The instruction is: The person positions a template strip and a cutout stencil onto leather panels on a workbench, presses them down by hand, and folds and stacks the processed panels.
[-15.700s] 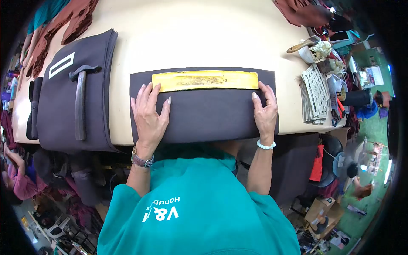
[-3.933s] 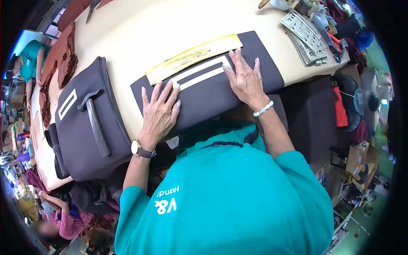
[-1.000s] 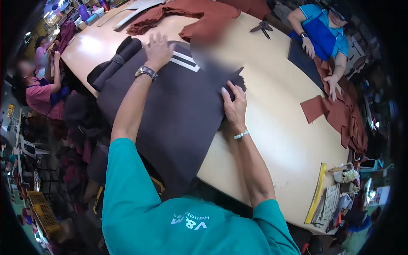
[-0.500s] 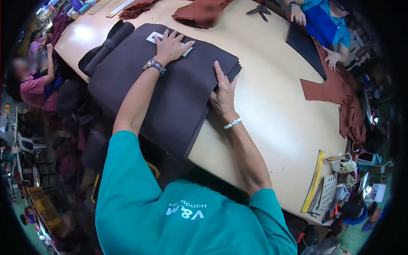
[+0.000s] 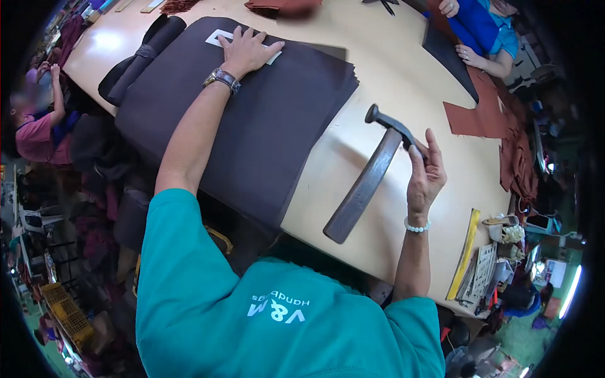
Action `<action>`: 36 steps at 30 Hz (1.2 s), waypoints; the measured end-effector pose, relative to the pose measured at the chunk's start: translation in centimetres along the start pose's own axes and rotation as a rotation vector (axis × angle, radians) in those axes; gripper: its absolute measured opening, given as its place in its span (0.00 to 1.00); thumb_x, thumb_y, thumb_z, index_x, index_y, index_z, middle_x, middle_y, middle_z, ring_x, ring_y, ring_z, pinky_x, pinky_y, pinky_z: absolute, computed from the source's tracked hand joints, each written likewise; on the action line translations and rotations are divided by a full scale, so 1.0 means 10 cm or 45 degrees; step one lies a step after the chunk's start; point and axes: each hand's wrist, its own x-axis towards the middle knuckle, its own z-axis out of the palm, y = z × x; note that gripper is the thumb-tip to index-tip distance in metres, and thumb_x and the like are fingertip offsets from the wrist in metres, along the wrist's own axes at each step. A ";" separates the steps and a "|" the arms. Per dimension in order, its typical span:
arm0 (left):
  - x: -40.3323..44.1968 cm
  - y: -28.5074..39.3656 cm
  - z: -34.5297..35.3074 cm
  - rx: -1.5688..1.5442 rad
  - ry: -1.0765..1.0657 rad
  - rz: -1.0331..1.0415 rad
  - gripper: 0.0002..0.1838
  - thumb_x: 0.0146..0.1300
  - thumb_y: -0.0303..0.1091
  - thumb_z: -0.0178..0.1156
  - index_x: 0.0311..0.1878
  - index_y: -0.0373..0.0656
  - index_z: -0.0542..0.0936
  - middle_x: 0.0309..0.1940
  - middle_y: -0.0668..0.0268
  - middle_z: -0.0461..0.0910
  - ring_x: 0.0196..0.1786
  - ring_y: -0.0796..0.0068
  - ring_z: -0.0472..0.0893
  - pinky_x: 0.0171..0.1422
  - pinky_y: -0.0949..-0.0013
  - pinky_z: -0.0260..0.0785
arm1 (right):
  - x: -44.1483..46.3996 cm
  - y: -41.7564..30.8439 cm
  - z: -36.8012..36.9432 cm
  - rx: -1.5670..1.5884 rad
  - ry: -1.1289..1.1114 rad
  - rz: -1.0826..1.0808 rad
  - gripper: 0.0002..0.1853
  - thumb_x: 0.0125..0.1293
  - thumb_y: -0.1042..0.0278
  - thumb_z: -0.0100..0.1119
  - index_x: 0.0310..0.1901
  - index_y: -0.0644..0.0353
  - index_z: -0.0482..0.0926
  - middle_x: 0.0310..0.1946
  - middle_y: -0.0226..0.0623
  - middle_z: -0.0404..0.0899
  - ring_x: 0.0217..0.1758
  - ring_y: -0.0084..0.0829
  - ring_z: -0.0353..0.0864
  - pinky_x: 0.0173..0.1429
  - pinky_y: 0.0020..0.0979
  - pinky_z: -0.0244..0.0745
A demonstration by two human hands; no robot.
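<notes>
My left hand [image 5: 244, 53] lies with fingers spread on a white flat template [image 5: 217, 36], pressing it onto a stack of dark sheets [image 5: 220, 126] that looks like leather or similar material. My right hand [image 5: 426, 173] pinches a hammer [image 5: 368, 179] by the thin end of its head, to the right of the stack. The round hammer face points up and left, and its thick handle slants down toward the near table edge. A shadow lies beneath the hammer on the table. What is under the template is hidden.
A dark rolled bundle [image 5: 142, 60] lies left of the stack on the pale table [image 5: 309, 217]. Reddish-brown pieces [image 5: 482, 120] lie right, by a co-worker's hands [image 5: 469, 57]. A yellow ruler [image 5: 463, 255] and tools sit near the right edge.
My right hand has left the stack's right edge and moved right, now gripping a hammer that was not visible before. My left hand stays on the template.
</notes>
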 end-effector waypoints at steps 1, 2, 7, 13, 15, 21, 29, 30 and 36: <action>0.00 0.00 -0.02 0.000 -0.029 -0.003 0.37 0.58 0.69 0.44 0.61 0.52 0.73 0.64 0.63 0.66 0.70 0.59 0.56 0.65 0.26 0.36 | 0.01 -0.08 0.06 0.071 -0.003 -0.032 0.22 0.64 0.84 0.51 0.60 0.70 0.67 0.43 0.44 0.81 0.46 0.25 0.80 0.52 0.24 0.75; 0.00 0.00 -0.04 0.002 -0.058 0.002 0.37 0.58 0.69 0.44 0.61 0.53 0.72 0.64 0.63 0.66 0.70 0.58 0.56 0.64 0.26 0.37 | 0.02 -0.16 0.14 0.142 0.000 -0.064 0.22 0.64 0.84 0.51 0.60 0.70 0.67 0.43 0.44 0.81 0.46 0.25 0.80 0.52 0.24 0.75; 0.43 -0.79 0.71 -0.217 -0.112 0.377 0.30 0.61 0.43 0.52 0.68 0.69 0.61 0.70 0.69 0.56 0.74 0.57 0.49 0.62 0.21 0.38 | 0.06 -0.13 1.05 0.278 -0.142 -0.242 0.20 0.59 0.80 0.58 0.55 0.63 0.75 0.42 0.41 0.83 0.48 0.27 0.81 0.52 0.29 0.76; 0.71 -1.04 0.58 0.040 -0.307 0.584 0.31 0.58 0.40 0.53 0.67 0.63 0.63 0.70 0.67 0.57 0.73 0.58 0.50 0.66 0.31 0.44 | -0.07 0.36 1.57 -0.465 -0.212 -0.267 0.23 0.50 0.71 0.64 0.51 0.62 0.75 0.47 0.46 0.77 0.54 0.48 0.72 0.60 0.43 0.65; 0.86 -1.06 0.54 0.103 -0.321 0.594 0.31 0.57 0.40 0.54 0.66 0.63 0.64 0.69 0.67 0.58 0.72 0.59 0.51 0.66 0.32 0.46 | -0.13 0.33 1.38 -0.517 -0.146 -0.526 0.29 0.49 0.67 0.66 0.55 0.60 0.72 0.54 0.44 0.73 0.61 0.51 0.65 0.64 0.48 0.59; 1.13 -0.79 0.52 0.228 -0.306 0.601 0.31 0.53 0.37 0.56 0.64 0.61 0.66 0.66 0.67 0.61 0.71 0.60 0.55 0.65 0.36 0.50 | -0.64 -0.01 -0.18 -0.821 0.373 -0.523 0.29 0.50 0.66 0.66 0.56 0.58 0.71 0.57 0.43 0.70 0.63 0.47 0.64 0.65 0.49 0.58; 0.59 -0.88 0.24 0.092 -0.131 0.660 0.32 0.49 0.34 0.59 0.62 0.58 0.69 0.63 0.67 0.65 0.68 0.62 0.60 0.64 0.42 0.56 | -0.48 -0.25 -0.21 -0.713 0.172 -0.527 0.11 0.54 0.71 0.61 0.40 0.62 0.79 0.41 0.40 0.78 0.49 0.41 0.75 0.56 0.39 0.68; 0.51 -0.81 0.27 0.052 -0.085 0.639 0.32 0.48 0.34 0.60 0.62 0.58 0.69 0.63 0.67 0.66 0.68 0.63 0.61 0.64 0.42 0.57 | -0.40 -0.24 -0.02 -0.671 0.066 -0.548 0.10 0.55 0.71 0.61 0.39 0.62 0.79 0.41 0.39 0.78 0.48 0.41 0.75 0.55 0.39 0.69; 0.07 -0.27 0.19 -0.093 0.004 0.192 0.34 0.43 0.30 0.62 0.59 0.61 0.71 0.57 0.69 0.69 0.65 0.64 0.63 0.61 0.23 0.48 | -0.04 -0.13 1.00 -0.687 -0.289 -0.705 0.09 0.57 0.70 0.59 0.39 0.61 0.79 0.39 0.37 0.77 0.45 0.37 0.76 0.49 0.38 0.71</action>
